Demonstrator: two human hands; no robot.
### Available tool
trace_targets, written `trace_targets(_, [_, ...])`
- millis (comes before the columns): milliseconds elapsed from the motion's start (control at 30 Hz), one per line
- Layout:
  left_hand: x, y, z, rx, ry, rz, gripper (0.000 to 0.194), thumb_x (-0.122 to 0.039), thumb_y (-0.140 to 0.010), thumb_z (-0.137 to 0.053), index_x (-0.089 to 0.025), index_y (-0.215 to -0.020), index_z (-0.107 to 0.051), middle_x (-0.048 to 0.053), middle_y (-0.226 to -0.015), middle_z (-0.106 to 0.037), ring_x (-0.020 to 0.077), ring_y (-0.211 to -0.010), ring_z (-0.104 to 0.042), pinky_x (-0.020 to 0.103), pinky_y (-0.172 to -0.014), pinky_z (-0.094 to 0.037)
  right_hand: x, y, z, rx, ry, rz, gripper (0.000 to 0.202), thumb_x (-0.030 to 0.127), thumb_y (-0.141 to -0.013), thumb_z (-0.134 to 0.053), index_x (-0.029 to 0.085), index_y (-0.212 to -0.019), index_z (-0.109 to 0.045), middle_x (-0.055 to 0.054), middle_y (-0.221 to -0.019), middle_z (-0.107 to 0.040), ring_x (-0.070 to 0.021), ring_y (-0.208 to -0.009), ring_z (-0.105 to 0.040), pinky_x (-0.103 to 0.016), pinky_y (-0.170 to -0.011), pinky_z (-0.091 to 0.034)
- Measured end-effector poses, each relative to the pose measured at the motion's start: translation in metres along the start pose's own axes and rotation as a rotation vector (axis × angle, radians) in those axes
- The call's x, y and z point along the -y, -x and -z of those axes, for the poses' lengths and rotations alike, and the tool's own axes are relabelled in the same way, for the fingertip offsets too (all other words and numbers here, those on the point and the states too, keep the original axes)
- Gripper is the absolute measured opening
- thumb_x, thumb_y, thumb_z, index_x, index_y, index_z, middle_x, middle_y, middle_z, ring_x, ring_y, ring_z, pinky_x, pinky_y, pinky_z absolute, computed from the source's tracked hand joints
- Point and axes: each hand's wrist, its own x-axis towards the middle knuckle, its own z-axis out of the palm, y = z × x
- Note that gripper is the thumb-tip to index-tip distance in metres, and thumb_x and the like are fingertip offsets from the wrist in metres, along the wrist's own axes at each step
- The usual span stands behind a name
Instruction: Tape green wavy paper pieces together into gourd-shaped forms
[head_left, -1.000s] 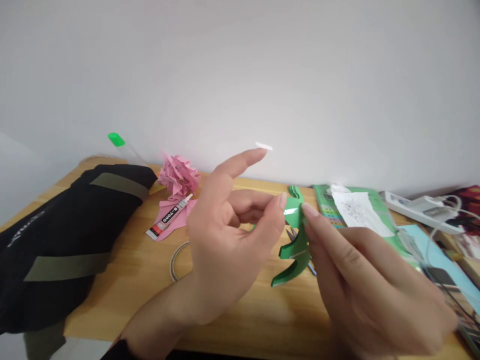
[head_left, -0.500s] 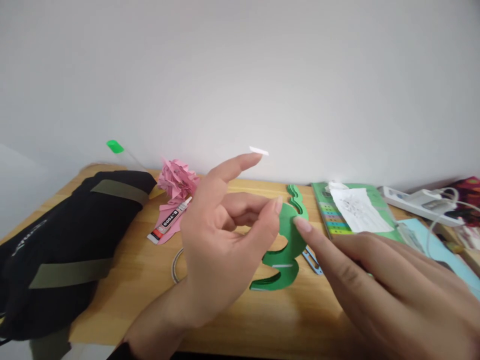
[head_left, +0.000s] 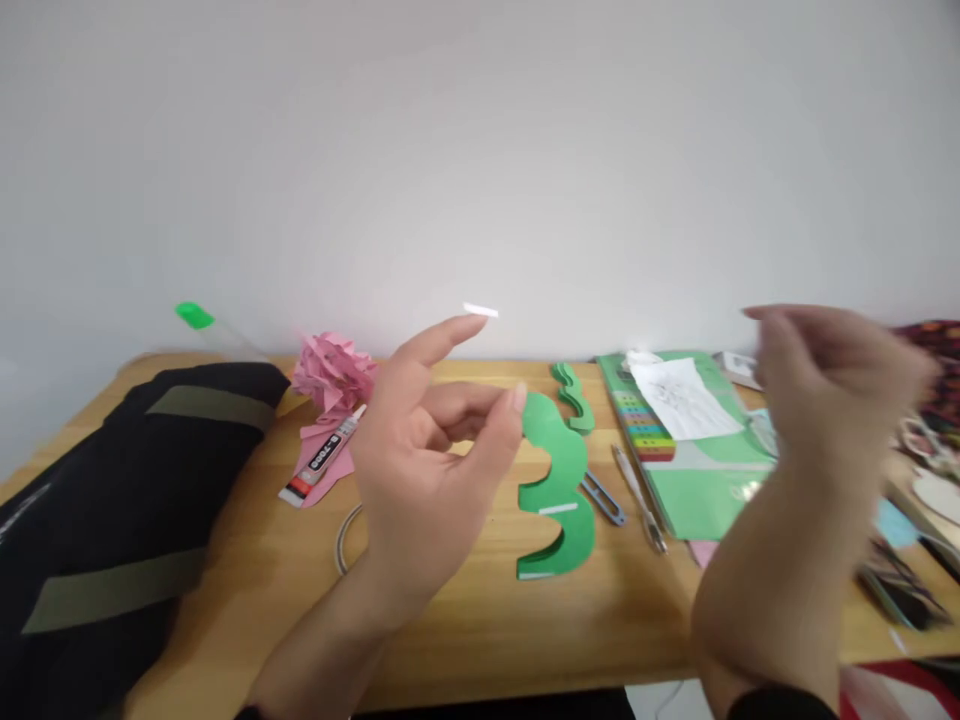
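My left hand (head_left: 424,460) pinches the top of a wavy-edged, layered green paper cutout (head_left: 568,465) between thumb and bent fingers. Its index finger stretches upward with a small white strip (head_left: 481,310) stuck at the tip. Narrow white strips (head_left: 559,509) also lie across the lower part of the cutout. My right hand (head_left: 836,365) is raised at the right, apart from the cutout; its fingers look curled but are smeared by motion. Farther back on the table lies a second stack of green cutouts (head_left: 576,405).
A B-7000 glue tube (head_left: 324,455) and a crumpled pink paper bundle (head_left: 334,372) lie left of centre. A black bag (head_left: 135,480) covers the table's left. Behind the cutout is a blue cutter (head_left: 604,500); right of it are a pen (head_left: 637,495) and green folder (head_left: 690,500).
My right hand has let go of the cutout's edge and swung up and right. My left hand still holds the cutout, which now hangs more fully in view. The view has shifted slightly right.
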Motion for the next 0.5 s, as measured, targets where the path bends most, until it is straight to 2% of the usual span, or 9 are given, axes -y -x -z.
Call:
trace_targets(33, [0.001, 0.0, -0.001, 0.007, 0.001, 0.008, 0.042, -0.021, -0.08, -0.072, -0.027, -0.12, -0.059, -0.005, -0.066, -0.07, 0.012, -0.053, -0.066, 0.024, -0.051, -0.059, -0.016, -0.016, -0.01, 0.074, 0.133, -0.098, 0.035, 0.026, -0.091, -0.043, 0.014, -0.106, -0.072, -0.011, -0.081, -0.069, -0.0169, -0.064, -0.055, -0.031, -0.057, -0.039])
trace_targets(67, [0.001, 0.0, -0.001, 0.01, 0.004, 0.018, 0.042, -0.021, -0.08, -0.072, -0.027, -0.119, -0.059, -0.006, -0.065, -0.07, 0.0118, -0.052, -0.066, 0.024, -0.05, -0.058, -0.031, -0.029, -0.02, 0.15, 0.173, -0.132, 0.03, 0.023, -0.086, -0.05, 0.01, -0.102, -0.073, -0.012, -0.077, -0.069, -0.0169, -0.062, -0.055, -0.031, -0.059, -0.04])
trace_targets(133, [0.0, 0.0, -0.004, 0.006, 0.01, 0.048, 0.04, -0.022, -0.08, -0.073, -0.028, -0.117, -0.06, -0.006, -0.064, -0.069, 0.0117, -0.05, -0.064, 0.023, -0.047, -0.056, -0.058, -0.048, -0.034, 0.257, 0.216, -0.148, 0.02, 0.016, -0.077, -0.058, 0.013, -0.087, -0.075, -0.008, -0.069, -0.07, -0.017, -0.062, -0.058, -0.03, -0.064, -0.043])
trace_targets(200, [0.0, -0.001, -0.006, 0.001, 0.02, 0.062, 0.038, -0.023, -0.079, -0.073, -0.029, -0.115, -0.062, -0.006, -0.063, -0.069, 0.0127, -0.049, -0.064, 0.024, -0.043, -0.053, -0.077, -0.056, -0.041, 0.343, 0.247, -0.144, 0.017, 0.013, -0.071, -0.06, 0.017, -0.076, -0.075, -0.007, -0.067, -0.071, -0.0187, -0.065, -0.061, -0.03, -0.067, -0.044])
trace_targets(333, [0.0, -0.002, -0.008, 0.028, 0.049, 0.069, 0.035, -0.028, -0.08, -0.072, -0.03, -0.114, -0.062, -0.005, -0.066, -0.071, 0.016, -0.051, -0.065, 0.029, -0.045, -0.055, -0.093, -0.056, -0.046, 0.457, 0.286, -0.12, 0.017, 0.009, -0.066, -0.059, 0.019, -0.066, -0.074, -0.008, -0.071, -0.074, -0.0231, -0.074, -0.065, -0.033, -0.074, -0.045])
trace_targets(500, [0.002, -0.004, -0.005, 0.079, 0.021, 0.115, 0.038, -0.028, -0.081, -0.072, -0.032, -0.116, -0.06, -0.005, -0.07, -0.073, 0.0171, -0.052, -0.067, 0.031, -0.047, -0.057, -0.098, -0.058, -0.047, 0.495, 0.294, -0.129, 0.021, 0.007, -0.064, -0.057, 0.018, -0.06, -0.073, -0.009, -0.066, -0.072, -0.0242, -0.072, -0.065, -0.035, -0.074, -0.045])
